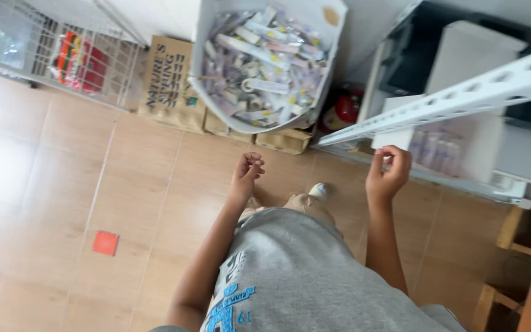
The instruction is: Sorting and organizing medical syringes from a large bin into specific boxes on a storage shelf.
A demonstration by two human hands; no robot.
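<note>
Hands first, two of them, raised over the tiled floor [62, 203] in front of a grey shirt [302, 276]. Left hand [247, 172] has its fingers curled in, nothing visible in it. Right hand [388, 172] is pinched at the fingertips; whether it grips anything, I cannot tell. It sits just below the slanted white shelf rail [462, 95], whose long axis runs from lower left up to the right. Wide open floor to the left, one red square [106, 243] lying on it. Farther off, one white tub [265, 67] heaped with small packets, resting on cardboard boxes [170, 83]. Beyond, one wire rack [62, 49].
</note>
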